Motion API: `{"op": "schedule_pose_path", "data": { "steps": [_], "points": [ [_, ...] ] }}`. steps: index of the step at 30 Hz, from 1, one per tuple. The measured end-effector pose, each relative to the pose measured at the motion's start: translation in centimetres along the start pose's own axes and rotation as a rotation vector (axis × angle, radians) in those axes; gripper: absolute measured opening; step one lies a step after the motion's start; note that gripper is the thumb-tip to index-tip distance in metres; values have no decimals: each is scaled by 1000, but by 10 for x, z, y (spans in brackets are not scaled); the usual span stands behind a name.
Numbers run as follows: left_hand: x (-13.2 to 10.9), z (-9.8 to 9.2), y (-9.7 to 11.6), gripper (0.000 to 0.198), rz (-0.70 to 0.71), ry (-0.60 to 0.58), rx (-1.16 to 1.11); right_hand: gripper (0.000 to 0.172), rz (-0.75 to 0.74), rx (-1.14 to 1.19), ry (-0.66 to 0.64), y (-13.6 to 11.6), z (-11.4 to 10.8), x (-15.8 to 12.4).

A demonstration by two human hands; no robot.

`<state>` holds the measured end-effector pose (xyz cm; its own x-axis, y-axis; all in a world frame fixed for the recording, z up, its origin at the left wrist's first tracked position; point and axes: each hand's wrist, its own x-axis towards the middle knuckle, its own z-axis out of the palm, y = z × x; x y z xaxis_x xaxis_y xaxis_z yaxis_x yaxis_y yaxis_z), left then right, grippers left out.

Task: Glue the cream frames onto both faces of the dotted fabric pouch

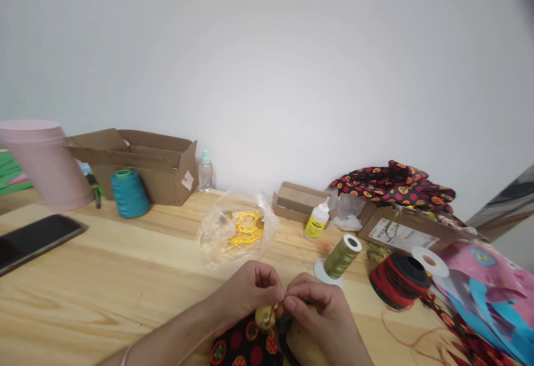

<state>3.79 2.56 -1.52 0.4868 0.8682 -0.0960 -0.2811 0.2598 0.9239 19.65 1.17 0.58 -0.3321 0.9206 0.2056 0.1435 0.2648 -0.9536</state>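
Observation:
In the head view my left hand (252, 293) and my right hand (315, 307) meet low in the middle, fingertips pinched close together. A round gold bell (265, 318) hangs just under my left thumb, with a bit of thin reddish cord at its top. My fingers close on this cord from both sides; their tips hide most of it. Beneath the bell lies a black fabric piece (244, 345) with red and orange round motifs, cut off by the lower edge. A dark strap (286, 339) runs beside it, under my right hand.
Beyond my hands lies a clear plastic bag (212, 243) with yellow cord (246, 230). An olive thread spool (342, 256), a glue bottle (317, 221) and a red cord spool (398, 281) stand rightward. To the left are a phone (39, 238), teal thread cone (130, 194) and cardboard box (146, 171).

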Motion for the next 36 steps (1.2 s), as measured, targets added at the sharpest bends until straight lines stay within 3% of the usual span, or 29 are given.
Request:
{"op": "schedule_pose_path", "data": {
  "steps": [4,8,13,16,22,28,36],
  "points": [
    [1,1,1,27,20,13,83,16,21,-60,38,5,4,-1],
    [1,-1,0,25,56,2,56,15,-131,-162,216,9,4,0],
    [2,-5,0,17,25,41,68,13,-256,-261,264,6,1,1],
    [2,-6,1,17,30,30,55,12,-236,-213,218,5,1,0],
    [0,-7,6,17,10,14,53,16,0,5,58,6,-1,1],
    [-1,-8,10,17,-8,5,136,18,112,183,-49,11,-3,0],
    [-2,-6,11,14,-1,17,294,22,181,189,-90,10,-4,2]
  ]
}}
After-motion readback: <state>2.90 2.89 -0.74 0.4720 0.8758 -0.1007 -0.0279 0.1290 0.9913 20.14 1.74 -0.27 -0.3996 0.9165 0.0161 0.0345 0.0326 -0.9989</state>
